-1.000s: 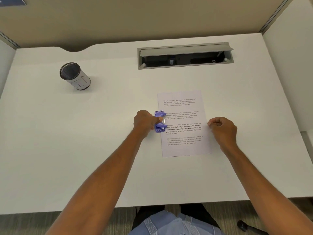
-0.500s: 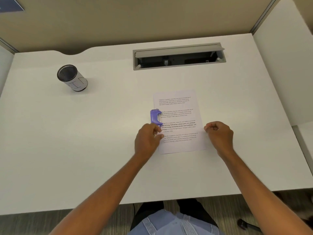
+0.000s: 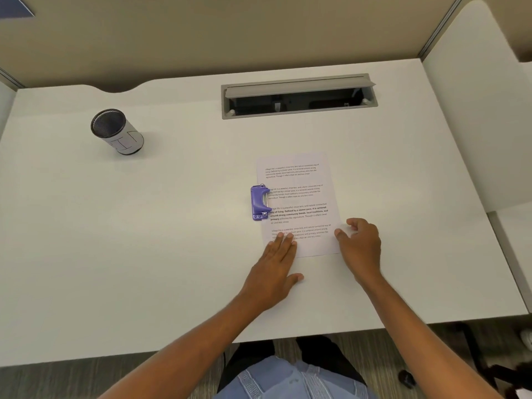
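Note:
A printed sheet of paper (image 3: 299, 197) lies flat on the white desk (image 3: 144, 240). A purple hole punch (image 3: 260, 203) sits on the sheet's left edge, with nothing holding it. My left hand (image 3: 273, 272) lies flat, its straight fingertips pressing the sheet's lower left corner. My right hand (image 3: 359, 246) rests at the sheet's lower right edge with its fingers loosely bent, thumb and fingertips touching the paper.
A mesh pen cup (image 3: 116, 131) stands at the back left of the desk. An open grey cable tray (image 3: 299, 96) is set into the desk at the back. White partition panels (image 3: 472, 125) stand on the right.
My left hand let go of the purple hole punch, drew back toward me and flattened onto the paper's lower left corner. My right hand uncurled from a fist.

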`<state>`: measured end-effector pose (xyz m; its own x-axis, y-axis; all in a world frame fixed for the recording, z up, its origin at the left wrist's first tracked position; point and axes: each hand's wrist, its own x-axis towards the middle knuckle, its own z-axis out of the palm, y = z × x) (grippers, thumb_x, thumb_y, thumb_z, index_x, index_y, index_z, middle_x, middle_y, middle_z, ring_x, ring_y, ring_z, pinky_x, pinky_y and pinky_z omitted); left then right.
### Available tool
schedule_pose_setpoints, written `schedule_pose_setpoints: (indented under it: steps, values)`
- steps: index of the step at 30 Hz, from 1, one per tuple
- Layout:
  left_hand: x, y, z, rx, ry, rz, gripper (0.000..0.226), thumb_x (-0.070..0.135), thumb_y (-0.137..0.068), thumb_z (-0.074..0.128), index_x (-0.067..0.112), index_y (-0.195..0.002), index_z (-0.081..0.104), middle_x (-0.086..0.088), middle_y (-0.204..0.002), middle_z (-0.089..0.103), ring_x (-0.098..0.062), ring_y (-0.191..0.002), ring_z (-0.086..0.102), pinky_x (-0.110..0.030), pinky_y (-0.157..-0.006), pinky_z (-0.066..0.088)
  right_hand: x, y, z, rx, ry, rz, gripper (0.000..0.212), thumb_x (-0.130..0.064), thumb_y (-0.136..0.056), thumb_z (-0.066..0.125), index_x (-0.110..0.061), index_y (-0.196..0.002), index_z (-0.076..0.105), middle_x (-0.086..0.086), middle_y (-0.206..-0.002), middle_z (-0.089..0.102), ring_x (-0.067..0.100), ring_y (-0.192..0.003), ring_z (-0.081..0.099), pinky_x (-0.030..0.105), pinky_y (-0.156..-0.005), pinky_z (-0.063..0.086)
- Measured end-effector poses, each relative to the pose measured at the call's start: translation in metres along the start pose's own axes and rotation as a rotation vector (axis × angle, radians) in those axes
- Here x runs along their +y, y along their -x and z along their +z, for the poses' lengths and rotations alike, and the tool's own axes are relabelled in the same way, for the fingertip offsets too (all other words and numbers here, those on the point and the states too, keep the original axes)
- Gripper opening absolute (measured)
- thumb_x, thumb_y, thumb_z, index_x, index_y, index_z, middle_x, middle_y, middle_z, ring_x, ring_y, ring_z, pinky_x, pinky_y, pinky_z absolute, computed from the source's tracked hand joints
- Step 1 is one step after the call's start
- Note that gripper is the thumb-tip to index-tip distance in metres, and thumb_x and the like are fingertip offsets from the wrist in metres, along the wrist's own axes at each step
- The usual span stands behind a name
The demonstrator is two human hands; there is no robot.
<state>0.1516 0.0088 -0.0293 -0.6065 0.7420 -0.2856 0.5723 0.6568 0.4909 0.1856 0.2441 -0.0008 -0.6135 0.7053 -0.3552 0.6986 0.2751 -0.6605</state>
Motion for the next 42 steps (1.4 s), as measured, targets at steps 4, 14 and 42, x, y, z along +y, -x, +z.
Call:
schedule_pose_setpoints:
  steps: [4,14,42]
  values:
    - [-0.004,0.000,0.003,-0.008,0.005,0.010,0.086,0.048,-0.114,0.051,0.007,-0.175,0.006,-0.010,-0.185,-0.007,-0.028,-0.172,-0.009,-0.038,-0.140,-0.003,-0.005,0.001,0.005,0.006,-0.015,0.001,0.039,-0.022,-0.098,0.075,-0.013,-0.135,0.065,0.010,-0.135,0.059,0.030,-0.124,0.062,0.043,-0.107,0.051]
    - [-0.006,0.003,0.010,-0.032,-0.049,0.045,0.092,0.051,-0.113,0.051,0.006,-0.174,-0.003,-0.013,-0.183,-0.014,-0.032,-0.170,-0.017,-0.043,-0.140,-0.005,-0.015,-0.007,0.014,-0.061,-0.255,0.079,0.049,-0.042,-0.098,0.076,-0.021,-0.140,0.062,-0.001,-0.125,0.069,0.023,-0.114,0.069,0.047,-0.098,0.060]
    - [0.012,-0.023,-0.054,0.446,0.840,-0.743,0.022,0.023,-0.106,0.067,0.015,-0.119,0.083,0.015,-0.102,0.082,-0.023,-0.102,0.075,-0.037,-0.100,0.059,0.011,-0.059,-0.059,-0.338,-0.617,0.110,0.030,-0.011,-0.090,0.087,-0.018,-0.118,0.080,0.007,-0.113,0.085,0.020,-0.093,0.082,0.038,-0.086,0.064]
